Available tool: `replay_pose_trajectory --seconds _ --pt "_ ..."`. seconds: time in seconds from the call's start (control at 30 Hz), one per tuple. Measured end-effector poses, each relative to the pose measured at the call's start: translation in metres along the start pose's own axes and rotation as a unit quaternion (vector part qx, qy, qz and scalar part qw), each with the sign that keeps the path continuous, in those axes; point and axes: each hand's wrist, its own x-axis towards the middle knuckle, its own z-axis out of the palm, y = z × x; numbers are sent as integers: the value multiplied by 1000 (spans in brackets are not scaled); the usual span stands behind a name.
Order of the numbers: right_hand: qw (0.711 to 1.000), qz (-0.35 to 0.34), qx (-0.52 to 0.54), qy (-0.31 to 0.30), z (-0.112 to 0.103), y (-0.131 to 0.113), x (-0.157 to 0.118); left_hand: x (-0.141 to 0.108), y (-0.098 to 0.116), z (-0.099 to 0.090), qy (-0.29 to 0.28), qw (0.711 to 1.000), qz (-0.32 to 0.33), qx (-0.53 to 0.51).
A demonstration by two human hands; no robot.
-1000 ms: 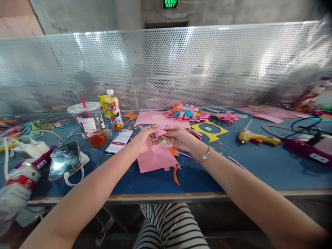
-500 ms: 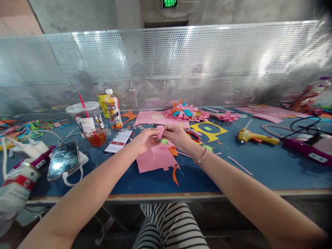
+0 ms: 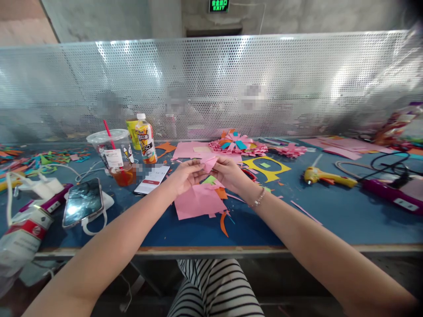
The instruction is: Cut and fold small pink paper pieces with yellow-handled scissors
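Both my hands pinch one small piece of pink paper [image 3: 208, 164] above the table. My left hand [image 3: 189, 177] grips its left side between thumb and fingers, and my right hand [image 3: 229, 173] holds the right side. Below them lies a larger pink sheet [image 3: 199, 202], with a green paper scrap [image 3: 209, 179] and orange paper [image 3: 221, 193] at its upper edge. A curved orange strip [image 3: 224, 224] rests to the right of the sheet. Behind my hands sits a layered pink paper flower [image 3: 236, 143] with blue and orange pieces.
Left are a drink cup [image 3: 115, 156] with a straw, a juice bottle [image 3: 145, 140], a phone [image 3: 152, 179] and a charging phone [image 3: 82, 202]. Right lie a yellow cut-out ring [image 3: 283, 166], a yellow glue gun [image 3: 330, 177] and a purple power strip [image 3: 393, 196]. A perforated metal screen [image 3: 211, 66] stands behind.
The pink paper between my fingers has turned and now shows a wider, pointed face. My hands have shifted slightly, both still holding it. The view has moved a little.
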Motion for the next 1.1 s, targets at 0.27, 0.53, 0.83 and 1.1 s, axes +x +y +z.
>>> replay_pose_trajectory --seconds 0.27,0.53,0.83,1.1 --pt "996 49 71 5 -4 0 1 1 -3 -1 61 947 222 223" --pt "990 93 107 -11 -1 -1 -2 3 -6 -4 79 835 361 408" --pt "990 88 106 -12 7 2 -5 -3 -7 0 70 803 405 432" --pt "985 95 141 1 20 1 -12 -6 -9 4 91 764 450 454"
